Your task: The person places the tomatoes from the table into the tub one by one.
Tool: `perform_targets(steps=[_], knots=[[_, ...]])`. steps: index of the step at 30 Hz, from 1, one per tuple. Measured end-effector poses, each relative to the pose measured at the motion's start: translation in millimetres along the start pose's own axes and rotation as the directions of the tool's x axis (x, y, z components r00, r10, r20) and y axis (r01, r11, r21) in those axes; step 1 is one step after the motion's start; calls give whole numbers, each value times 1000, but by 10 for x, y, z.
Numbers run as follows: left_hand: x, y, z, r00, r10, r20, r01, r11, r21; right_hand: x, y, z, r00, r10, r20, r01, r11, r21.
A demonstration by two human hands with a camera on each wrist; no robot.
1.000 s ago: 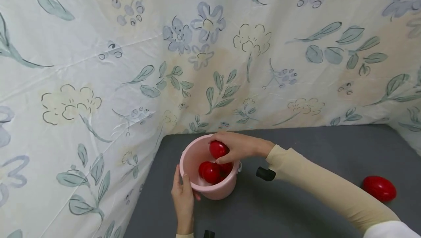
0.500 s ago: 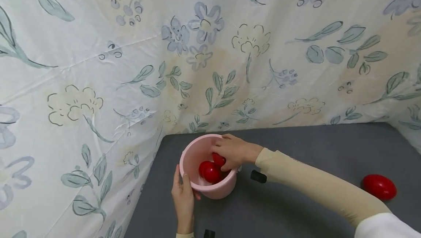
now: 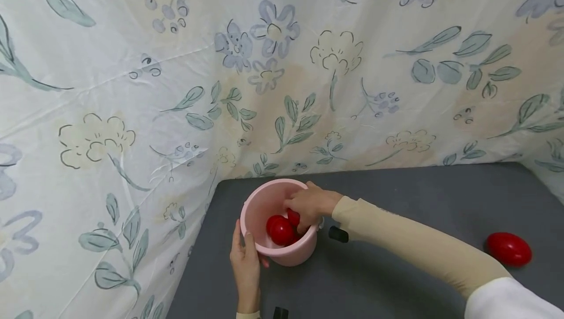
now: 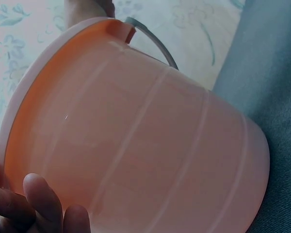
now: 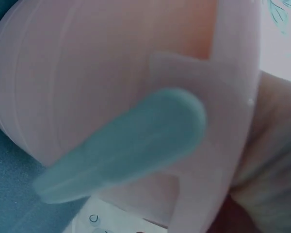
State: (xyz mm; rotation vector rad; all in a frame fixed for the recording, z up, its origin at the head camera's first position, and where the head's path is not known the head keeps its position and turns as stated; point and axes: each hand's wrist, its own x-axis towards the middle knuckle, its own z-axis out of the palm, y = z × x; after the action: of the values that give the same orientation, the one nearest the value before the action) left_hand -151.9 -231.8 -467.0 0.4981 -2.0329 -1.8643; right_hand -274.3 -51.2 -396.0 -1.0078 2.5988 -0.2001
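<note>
A pink bucket (image 3: pixel 293 256) stands on the dark grey surface, its mouth tilted towards me. My left hand (image 3: pixel 246 265) holds it at the left, with fingers at the rim and against the outer wall. In the left wrist view, fingertips (image 4: pixel 41 199) lie against the bucket's side. My right hand (image 3: pixel 310 204) reaches over the right rim, its fingers round a red egg-shaped object (image 3: pixel 293 216) down inside. Other glossy red egg-shaped objects (image 3: pixel 282 232) lie at the bottom, partly hidden by the hand. In the right wrist view, the bucket wall hides my fingers.
Another red egg-shaped object (image 3: pixel 508 249) lies at the right on the grey surface (image 3: pixel 396 280). Floral cloth (image 3: pixel 343 113) hangs behind and to the left, close to the bucket. A grey handle (image 5: pixel 131 141) hangs at the bucket's side.
My right hand has lowered a red egg-shaped object from the bucket's mouth down among the others inside. The left hand stays at the bucket.
</note>
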Motion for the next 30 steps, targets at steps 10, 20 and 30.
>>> perform_targets(steps=[10, 20, 30], knots=[[14, -5, -61, 1000, -3, 12, 3, 1000, 23, 36, -170, 112, 999, 41, -23, -44, 991, -124], [-9, 29, -71, 1000, 3, 13, -4, 1000, 16, -10, -307, 165, 996, 26, -80, -43, 976, -212], [-17, 12, -81, 1000, 13, 18, -13, 1000, -3, -12, -326, 134, 1000, 6, -15, -9, 973, -231]])
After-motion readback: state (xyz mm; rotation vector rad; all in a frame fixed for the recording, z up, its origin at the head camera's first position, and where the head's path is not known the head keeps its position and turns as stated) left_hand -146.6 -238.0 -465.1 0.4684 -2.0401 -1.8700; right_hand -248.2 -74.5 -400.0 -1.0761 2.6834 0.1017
